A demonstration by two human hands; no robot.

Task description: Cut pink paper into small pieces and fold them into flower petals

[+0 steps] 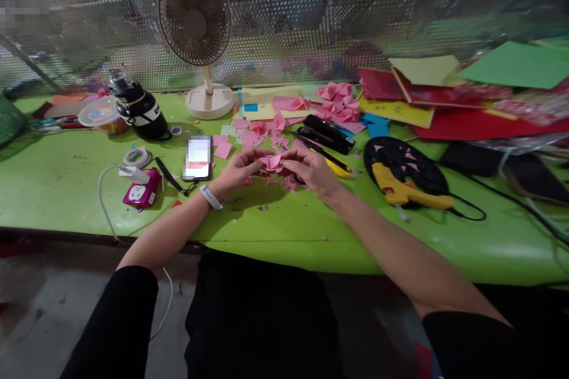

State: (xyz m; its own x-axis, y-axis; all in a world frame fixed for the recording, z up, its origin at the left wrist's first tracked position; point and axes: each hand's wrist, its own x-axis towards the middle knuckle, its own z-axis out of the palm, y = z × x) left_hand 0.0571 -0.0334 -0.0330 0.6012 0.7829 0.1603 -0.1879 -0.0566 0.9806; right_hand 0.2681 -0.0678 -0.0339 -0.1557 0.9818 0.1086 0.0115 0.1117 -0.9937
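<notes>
A pink folded paper piece (272, 162) with pointed petals is held between my two hands above the table. My left hand (243, 167) pinches its left side, thumb and fingers closed. On its right side, my right hand (306, 169) grips the paper in the same way. Pink paper scraps (272, 181) lie just under and around the fingers. Behind my hands are more folded pink paper flowers (336, 100) in a heap and flat pink squares (222, 150). A black stapler (326, 133) lies beyond my right hand, beside a yellow-and-black cutter (336, 167).
A phone (197, 157), a purple power adapter (142, 189) and a tape roll (137, 157) lie left. Behind stand a black bottle (141, 109) and a fan (208, 100). At right, a yellow glue gun (406, 191) rests on a black tray (431, 174), with coloured sheets (520, 65) behind.
</notes>
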